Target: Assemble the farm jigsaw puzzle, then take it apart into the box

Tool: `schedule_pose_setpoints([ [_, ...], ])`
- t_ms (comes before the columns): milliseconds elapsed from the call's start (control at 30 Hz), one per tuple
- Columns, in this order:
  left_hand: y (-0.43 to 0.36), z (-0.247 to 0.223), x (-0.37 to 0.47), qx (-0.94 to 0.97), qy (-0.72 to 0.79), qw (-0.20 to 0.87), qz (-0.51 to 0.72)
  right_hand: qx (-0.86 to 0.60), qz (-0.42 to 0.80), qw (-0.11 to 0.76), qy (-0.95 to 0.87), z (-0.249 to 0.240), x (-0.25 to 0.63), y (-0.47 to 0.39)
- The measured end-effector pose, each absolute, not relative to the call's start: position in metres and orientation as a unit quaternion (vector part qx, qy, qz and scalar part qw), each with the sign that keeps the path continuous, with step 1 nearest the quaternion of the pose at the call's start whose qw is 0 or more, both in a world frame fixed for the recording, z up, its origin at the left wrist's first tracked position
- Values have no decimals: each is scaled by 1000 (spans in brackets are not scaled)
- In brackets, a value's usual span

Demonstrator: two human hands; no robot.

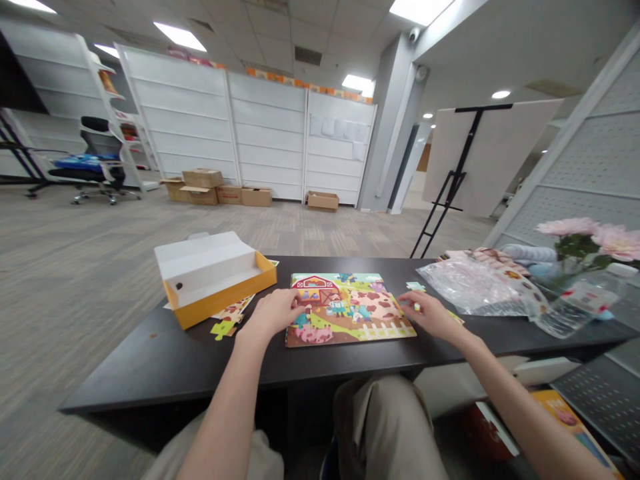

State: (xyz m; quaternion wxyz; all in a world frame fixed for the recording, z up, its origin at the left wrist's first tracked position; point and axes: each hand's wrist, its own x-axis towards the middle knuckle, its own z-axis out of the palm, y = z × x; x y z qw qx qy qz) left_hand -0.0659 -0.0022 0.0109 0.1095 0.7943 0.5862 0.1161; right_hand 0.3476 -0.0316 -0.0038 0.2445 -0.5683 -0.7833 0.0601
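A farm-scene jigsaw puzzle (357, 323) lies flat on the dark table, showing a red barn, a cow, a pig and a white fence. My left hand (274, 312) is at its left edge, with curled fingers and thumb closed on that side. At the right edge my right hand (426, 311) bends its fingers against the puzzle's side. A small yellowish spot shows by the right fingertips, too small to name. Loose puzzle pieces (223, 328) lie left of my left hand. A pale blue piece (415, 287) rests just beyond my right hand.
An open yellow-and-white box (225, 293) stands at the table's left, partly over some pieces. To the right are clear plastic packaging (465, 285), a water bottle (583, 303) and pink flowers (595, 233). The dark table's (145, 370) front edge is close to my knees.
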Motion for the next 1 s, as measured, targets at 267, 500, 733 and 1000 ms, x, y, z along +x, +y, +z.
schedule_pose_setpoints([
  [267, -14, 11, -66, 808, 563, 147, 94, -661, 54, 279, -694, 4, 404, -64],
  [500, -34, 20, -63, 803, 551, 210, 83, -614, 112, 275, -731, -32, 336, -92],
  [733, -40, 5, -68, 816, 528, 216, 93, -618, 107, 321, -710, -41, 332, -85],
  [1000, -46, 7, -64, 813, 536, 192, 117, -599, 89, 352, -713, -44, 328, -84],
])
